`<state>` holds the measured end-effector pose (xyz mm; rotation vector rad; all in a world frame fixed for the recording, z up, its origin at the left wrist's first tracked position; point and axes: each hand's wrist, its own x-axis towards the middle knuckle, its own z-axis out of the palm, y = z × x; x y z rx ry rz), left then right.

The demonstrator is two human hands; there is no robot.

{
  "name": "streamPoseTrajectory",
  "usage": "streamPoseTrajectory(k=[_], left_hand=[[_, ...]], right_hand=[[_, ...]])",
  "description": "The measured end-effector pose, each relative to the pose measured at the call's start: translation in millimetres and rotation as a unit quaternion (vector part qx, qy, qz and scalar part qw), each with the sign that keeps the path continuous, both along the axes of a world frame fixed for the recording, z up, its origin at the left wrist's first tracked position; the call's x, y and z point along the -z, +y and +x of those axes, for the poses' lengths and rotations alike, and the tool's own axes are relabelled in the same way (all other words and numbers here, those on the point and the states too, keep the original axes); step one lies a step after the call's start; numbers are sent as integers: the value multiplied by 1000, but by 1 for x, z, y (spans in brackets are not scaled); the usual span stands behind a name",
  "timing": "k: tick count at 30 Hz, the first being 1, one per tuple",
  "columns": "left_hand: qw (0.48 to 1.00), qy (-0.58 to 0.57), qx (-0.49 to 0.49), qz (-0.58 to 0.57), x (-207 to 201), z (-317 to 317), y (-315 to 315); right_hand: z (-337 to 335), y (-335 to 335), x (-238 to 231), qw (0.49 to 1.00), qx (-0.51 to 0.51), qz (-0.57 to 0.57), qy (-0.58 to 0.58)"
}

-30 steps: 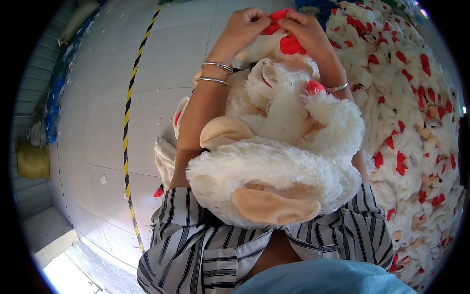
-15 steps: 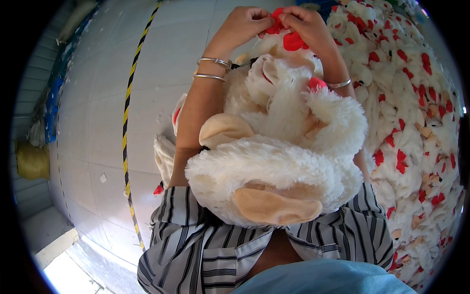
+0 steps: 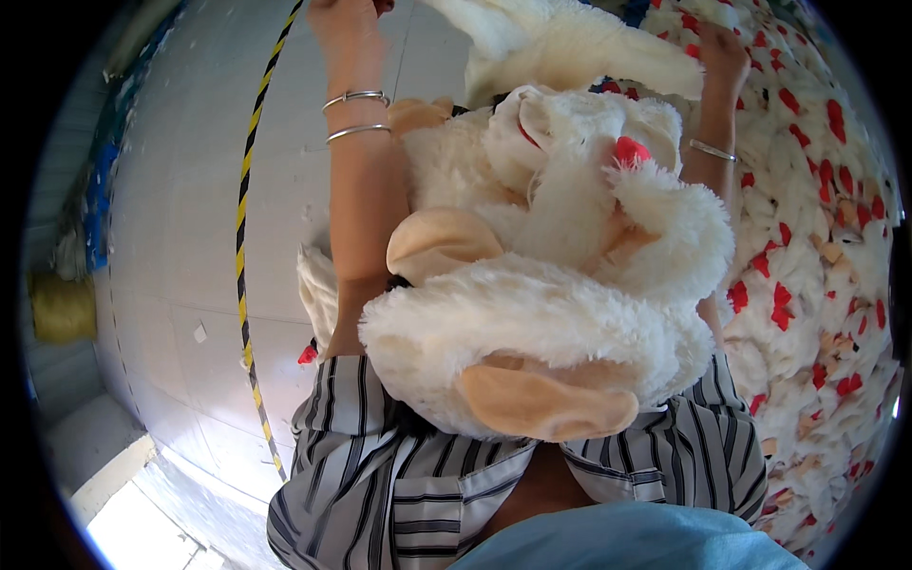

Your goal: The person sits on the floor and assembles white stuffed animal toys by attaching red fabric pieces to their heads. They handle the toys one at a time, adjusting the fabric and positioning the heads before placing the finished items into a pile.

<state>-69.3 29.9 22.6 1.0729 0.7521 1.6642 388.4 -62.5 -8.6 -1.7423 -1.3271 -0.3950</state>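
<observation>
— What changed?
— Both hands have gone up and apart since the earlier frame; before, they met at the red piece above the toy's head. I see my left hand (image 3: 344, 24) cut off by the top rim, so I cannot tell its grip. My right hand (image 3: 724, 59) rests against the heap of plush toys (image 3: 817, 237).

— And the toy?
— It's a white plush rabbit (image 3: 551, 285) lying in my lap between my forearms.

— The room?
— Pale tiled floor (image 3: 180, 237) with a yellow-black striped line (image 3: 249, 218) on my left.
</observation>
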Motion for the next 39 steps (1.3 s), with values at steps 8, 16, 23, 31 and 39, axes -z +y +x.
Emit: streamPoseTrajectory(k=[8,16,23,31,39], left_hand=[[920,-27,388,50,-28,88,-87],[961,68,269,13,-15,71,-68],[954,75,290,-7,-8,70,-57],[953,87,289,-30,15,81,-42],[920,145,362,-36,17,95,-47]], right_hand=[[-222,-17,-14,857,-417,-291,88],[-50,6,-5,924,-280,-83,248],[2,-51,-169,789,-366,283,405],[-225,-117,-86,676,-577,-401,223],[-267,-167,-113,601,-723,-337,-35]])
